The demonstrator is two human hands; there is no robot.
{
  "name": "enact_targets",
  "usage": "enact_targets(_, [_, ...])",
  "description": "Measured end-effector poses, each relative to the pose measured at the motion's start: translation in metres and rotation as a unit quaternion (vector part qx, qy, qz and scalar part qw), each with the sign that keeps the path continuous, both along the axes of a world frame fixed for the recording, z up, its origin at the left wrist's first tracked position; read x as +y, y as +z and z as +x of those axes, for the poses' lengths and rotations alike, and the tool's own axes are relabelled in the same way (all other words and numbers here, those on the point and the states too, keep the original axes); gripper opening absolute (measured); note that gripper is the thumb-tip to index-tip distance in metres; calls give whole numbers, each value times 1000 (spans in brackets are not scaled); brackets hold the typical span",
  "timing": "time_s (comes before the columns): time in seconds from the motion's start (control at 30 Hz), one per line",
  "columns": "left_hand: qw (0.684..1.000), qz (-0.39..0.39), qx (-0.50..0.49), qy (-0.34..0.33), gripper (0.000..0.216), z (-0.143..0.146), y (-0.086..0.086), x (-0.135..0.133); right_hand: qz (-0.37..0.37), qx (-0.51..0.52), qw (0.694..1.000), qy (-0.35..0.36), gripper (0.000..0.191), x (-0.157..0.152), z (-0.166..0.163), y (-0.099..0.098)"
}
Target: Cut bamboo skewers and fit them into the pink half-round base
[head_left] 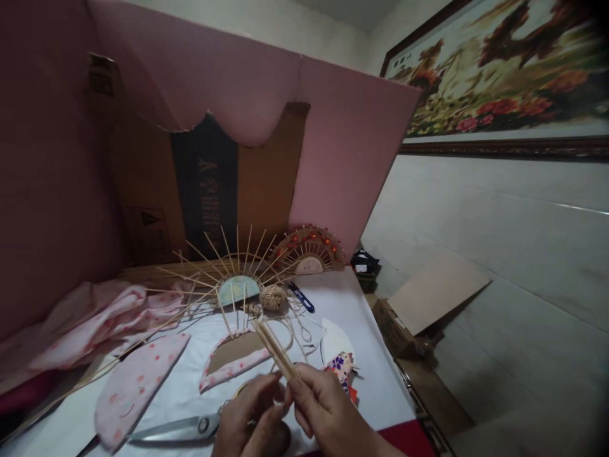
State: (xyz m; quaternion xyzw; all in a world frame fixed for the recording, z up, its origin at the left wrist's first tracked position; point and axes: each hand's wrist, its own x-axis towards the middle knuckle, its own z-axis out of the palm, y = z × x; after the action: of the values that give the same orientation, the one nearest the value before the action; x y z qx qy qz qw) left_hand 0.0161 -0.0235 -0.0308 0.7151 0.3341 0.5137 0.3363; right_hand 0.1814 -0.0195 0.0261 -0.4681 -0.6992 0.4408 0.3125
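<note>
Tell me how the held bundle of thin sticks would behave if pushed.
The bundle of sticks looks thin and straight, so probably light and fairly stiff, yet apt to snap if bent. Pinched only at its lower end by the left hand and right hand, the loose sticks could fan apart or slip. Laid on the table, they may roll.

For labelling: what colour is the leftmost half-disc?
The half-disc is pale pink with small red spots; head view shows it.
</note>
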Motion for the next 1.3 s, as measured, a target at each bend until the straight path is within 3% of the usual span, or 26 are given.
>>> enact_targets(0.1, [991,-103,-81,40,28,-1,8,0,98,-102,990,-7,36,-4,-11,-6])
enact_targets(0.23, [978,-143,-120,93,30,-1,14,4,131,-161,978,3,30,1,-19,-5])
enact_targets(0.43, [966,-170,-189,56,28,-4,16,19,127,-136,982,9,35,10,-29,-5])
enact_targets(0.67, [973,-126,-156,113,26,-13,21,25,159,-60,984,-56,35,6,-36,-36])
enact_targets(0.8, [970,-162,-167,73,28,-8,19,24,140,-67,987,-41,37,6,-30,-41])
enact_targets(0.97, [966,-204,-157,29,31,-4,19,22,159,-99,982,-19,34,4,-24,-33])
enact_targets(1.1, [988,-126,-81,35,24,-7,20,21,200,-124,972,-17,21,1,-21,-32])
enact_targets(1.2, [998,54,9,32,15,-7,20,15,244,-120,962,6,19,3,-17,-39])
enact_targets(1.3, [978,197,62,16,16,-7,20,8,302,-104,947,29,16,7,-13,-45])
